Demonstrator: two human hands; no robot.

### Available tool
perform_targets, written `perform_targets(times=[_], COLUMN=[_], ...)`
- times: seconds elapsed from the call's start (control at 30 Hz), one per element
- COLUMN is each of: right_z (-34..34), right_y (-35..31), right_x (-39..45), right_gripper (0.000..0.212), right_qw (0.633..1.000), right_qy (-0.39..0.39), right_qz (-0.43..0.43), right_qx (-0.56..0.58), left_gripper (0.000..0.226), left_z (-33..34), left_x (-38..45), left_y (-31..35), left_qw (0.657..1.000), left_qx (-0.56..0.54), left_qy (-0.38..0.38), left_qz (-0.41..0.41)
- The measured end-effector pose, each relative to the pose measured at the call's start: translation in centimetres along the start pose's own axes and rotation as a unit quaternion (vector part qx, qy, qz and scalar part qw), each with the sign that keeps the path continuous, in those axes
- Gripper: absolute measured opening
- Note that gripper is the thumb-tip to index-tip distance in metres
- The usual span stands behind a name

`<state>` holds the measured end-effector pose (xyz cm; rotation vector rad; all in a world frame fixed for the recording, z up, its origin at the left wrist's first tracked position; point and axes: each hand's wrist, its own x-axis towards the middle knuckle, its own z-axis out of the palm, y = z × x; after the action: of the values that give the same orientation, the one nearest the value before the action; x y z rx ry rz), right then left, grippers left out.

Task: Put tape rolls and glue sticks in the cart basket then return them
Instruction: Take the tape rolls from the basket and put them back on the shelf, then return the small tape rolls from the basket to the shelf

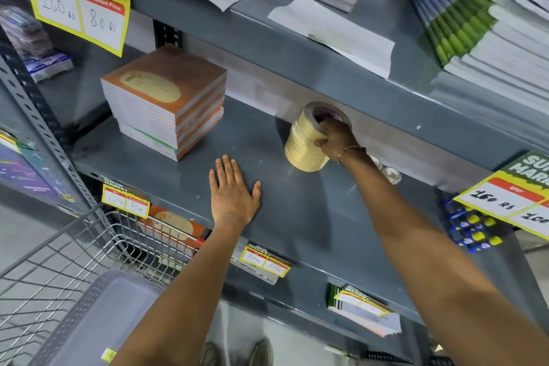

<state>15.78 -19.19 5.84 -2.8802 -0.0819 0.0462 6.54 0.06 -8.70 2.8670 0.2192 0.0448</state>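
A stack of cream tape rolls (303,142) stands tilted on the grey middle shelf (184,169). My right hand (335,137) grips its top, fingers hooked into the core and thumb on the outside. My left hand (233,190) lies flat and open on the shelf, left of the stack and apart from it. Blue and yellow glue sticks (472,229) hang at the right, below a price sign. The wire cart basket (59,270) sits at the lower left, with a grey plastic tray (98,321) inside.
A pile of brown notebooks (166,101) stands on the same shelf to the left. Small white rolls (390,174) lie behind my right wrist. Book stacks (475,27) and loose papers fill the upper shelf. Yellow price signs (80,0) hang from shelf edges.
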Motion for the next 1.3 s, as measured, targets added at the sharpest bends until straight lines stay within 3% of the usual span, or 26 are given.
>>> perform_targets(times=[0.17, 0.37, 0.43, 0.5, 0.63, 0.73, 0.83, 1.0, 1.13, 1.3], right_z=[0.2, -0.3, -0.6, -0.6, 1.7, 5.2, 8.9, 14.9, 20.7, 28.9], right_y=[-0.4, -0.6, -1.0, -1.9, -4.8, -6.9, -9.1, -15.3, -20.9, -23.3], right_x=[0.2, -0.2, -0.8, -1.8, -5.8, -9.0, -11.2, -15.6, -18.8, -20.1], right_gripper=[0.045, 0.062, 0.065, 0.054, 0.034, 0.027, 0.024, 0.018, 0.020, 0.033], right_qw=[1.000, 0.999, 0.997, 0.991, 0.975, 0.966, 0.957, 0.917, 0.874, 0.843], right_qy=[-0.010, -0.014, 0.031, 0.109, 0.181, 0.127, 0.058, -0.071, -0.259, -0.391], right_qz=[0.007, -0.009, -0.027, -0.042, -0.127, -0.207, -0.256, -0.358, -0.403, -0.363], right_qx=[-0.023, -0.043, -0.060, -0.070, 0.028, 0.087, 0.120, 0.159, 0.075, -0.075], left_gripper=[0.081, 0.082, 0.081, 0.081, 0.080, 0.083, 0.086, 0.065, 0.066, 0.067], left_z=[0.2, 0.0, -0.2, -0.5, -1.0, -1.4, -2.4, -3.4, -1.4, 4.1], left_x=[0.0, 0.0, 0.0, 0.0, -1.0, -3.7, -6.9, -15.3, -22.6, -26.4], left_y=[-0.1, -0.3, -0.3, -0.4, -1.8, -3.3, -6.2, -15.2, -21.9, -24.7], left_qw=[1.000, 1.000, 1.000, 0.999, 0.998, 0.999, 0.996, 0.967, 0.916, 0.906], left_qx=[0.000, 0.008, 0.013, 0.013, -0.003, -0.026, -0.058, -0.111, -0.153, -0.172], left_qy=[-0.001, -0.012, -0.021, -0.035, -0.051, -0.040, 0.019, 0.107, 0.018, -0.112], left_qz=[0.001, 0.009, 0.008, 0.012, 0.040, 0.008, -0.060, -0.203, -0.371, -0.371])
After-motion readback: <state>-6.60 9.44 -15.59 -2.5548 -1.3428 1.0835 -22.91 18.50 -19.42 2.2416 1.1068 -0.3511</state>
